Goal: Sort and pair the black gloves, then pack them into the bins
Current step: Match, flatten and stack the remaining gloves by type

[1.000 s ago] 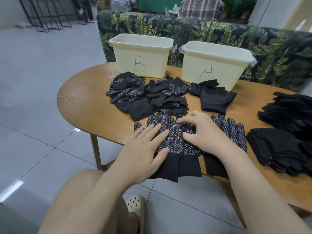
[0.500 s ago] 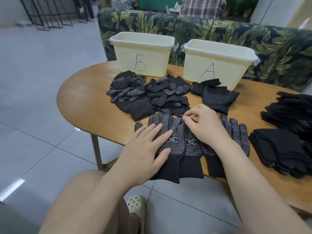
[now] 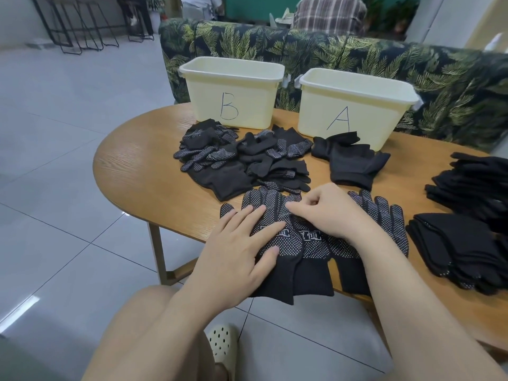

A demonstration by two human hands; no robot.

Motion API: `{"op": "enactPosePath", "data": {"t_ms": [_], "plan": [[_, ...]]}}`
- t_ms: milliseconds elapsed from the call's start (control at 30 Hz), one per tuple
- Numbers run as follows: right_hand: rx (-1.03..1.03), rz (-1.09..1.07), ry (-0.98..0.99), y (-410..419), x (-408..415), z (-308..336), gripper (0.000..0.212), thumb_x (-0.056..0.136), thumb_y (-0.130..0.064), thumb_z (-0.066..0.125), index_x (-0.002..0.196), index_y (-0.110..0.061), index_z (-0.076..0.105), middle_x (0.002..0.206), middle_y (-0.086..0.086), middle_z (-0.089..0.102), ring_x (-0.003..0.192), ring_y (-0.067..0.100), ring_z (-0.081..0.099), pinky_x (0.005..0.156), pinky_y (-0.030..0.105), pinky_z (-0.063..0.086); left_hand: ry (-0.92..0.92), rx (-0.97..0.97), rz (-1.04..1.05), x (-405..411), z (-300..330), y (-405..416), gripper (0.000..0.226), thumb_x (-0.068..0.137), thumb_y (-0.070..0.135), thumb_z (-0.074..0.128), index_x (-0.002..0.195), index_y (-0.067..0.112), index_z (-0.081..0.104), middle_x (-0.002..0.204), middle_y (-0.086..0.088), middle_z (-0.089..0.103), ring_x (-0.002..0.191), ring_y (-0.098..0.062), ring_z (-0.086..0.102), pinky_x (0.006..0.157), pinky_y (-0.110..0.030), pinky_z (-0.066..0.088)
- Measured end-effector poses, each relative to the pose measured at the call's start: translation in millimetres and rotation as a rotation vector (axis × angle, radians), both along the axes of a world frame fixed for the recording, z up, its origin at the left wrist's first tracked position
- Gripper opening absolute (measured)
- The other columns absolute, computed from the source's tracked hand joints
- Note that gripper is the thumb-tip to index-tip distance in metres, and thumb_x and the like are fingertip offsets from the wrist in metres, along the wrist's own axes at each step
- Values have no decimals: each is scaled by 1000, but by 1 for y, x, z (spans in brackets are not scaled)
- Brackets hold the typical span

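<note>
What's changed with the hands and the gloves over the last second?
The right hand slid from the dotted black gloves' palms up to their fingers and now pinches the fabric there, uncovering the printed logos. The left hand stayed pressed flat on them. The cream plastic bins and loose glove piles haven't moved.

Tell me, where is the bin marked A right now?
In the head view, the bin marked A stands at the table's far edge, right of the bin marked B, directly behind a small pile of plain black gloves.

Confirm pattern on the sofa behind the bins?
Green and yellow palm leaves on a dark ground, on the sofa; head view.
</note>
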State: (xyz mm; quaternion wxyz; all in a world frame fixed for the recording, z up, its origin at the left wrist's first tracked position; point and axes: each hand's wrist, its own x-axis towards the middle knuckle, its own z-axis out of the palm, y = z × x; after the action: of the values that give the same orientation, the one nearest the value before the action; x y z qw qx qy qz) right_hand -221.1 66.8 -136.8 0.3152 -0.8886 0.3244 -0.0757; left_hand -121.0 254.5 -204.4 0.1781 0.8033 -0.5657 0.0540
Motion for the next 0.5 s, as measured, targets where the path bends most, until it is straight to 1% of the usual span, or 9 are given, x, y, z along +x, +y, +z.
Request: {"op": "enactPosePath", "data": {"t_ms": [67,100,133,200,267,333,400,433,500], "plan": [[13,-16,-46,-4,-3,-1,36,91,-48,72,73,-17,76,89,0,75,83,14,66,63,23,42,-8,-12,9,0,-1,-1,51,102,52,31,148,42,49,160,2,41,149,-19,31,125,-38,16],[13,-17,-55,-6,-5,0,34,91,-48,72,75,-19,77,89,-5,74,82,12,64,62,24,41,-12,-17,12,0,-2,-1,50,102,52,31,147,41,50,159,2,42,149,-19,33,125,-38,17],[9,-17,-56,-8,-5,0,32,90,-48,73,76,-20,77,84,-7,72,78,11,63,59,25,40,-14,-21,13,0,-2,-2,50,102,52,32,147,41,51,159,2,43,148,-19,33,124,-38,18],[-39,-21,-45,-10,-4,-1,32,88,-48,76,76,-18,76,76,-5,69,73,11,62,57,27,40,-17,-22,11,0,-3,-2,50,102,52,32,147,42,50,159,2,43,149,-19,33,124,-39,18],[-147,-32,-39,-14,-2,-6,30,83,-50,79,72,-23,73,82,-6,68,85,14,63,65,30,44,-17,-15,5,1,-3,-1,51,102,52,31,148,42,49,160,2,42,149,-19,32,125,-39,18],[-237,-46,-37,-13,-1,-8,27,80,-52,81,68,-33,66,95,-9,67,99,15,61,80,35,46,-13,-11,2,2,-3,-1,50,102,52,31,148,42,49,161,2,41,150,-19,32,125,-39,18],[-313,-61,-25,-13,-2,-7,26,81,-52,80,71,-37,62,103,-9,66,105,17,60,95,41,45,-7,-14,-2,2,-3,-1,51,102,52,31,149,42,48,161,1,40,151,-19,31,125,-40,18],[-367,-72,-14,-14,-4,-6,24,83,-51,79,73,-36,62,104,-9,63,106,19,59,98,42,43,-5,-17,-4,2,-4,-1,51,102,53,30,149,43,48,162,1,39,151,-19,30,125,-40,17],[-474,-107,-16,-18,-9,-2,20,86,-46,76,79,-33,62,105,-7,61,107,22,58,98,44,39,-7,-16,-10,3,-4,-1,52,102,53,28,151,43,45,163,2,36,153,-18,27,126,-38,15]]}}
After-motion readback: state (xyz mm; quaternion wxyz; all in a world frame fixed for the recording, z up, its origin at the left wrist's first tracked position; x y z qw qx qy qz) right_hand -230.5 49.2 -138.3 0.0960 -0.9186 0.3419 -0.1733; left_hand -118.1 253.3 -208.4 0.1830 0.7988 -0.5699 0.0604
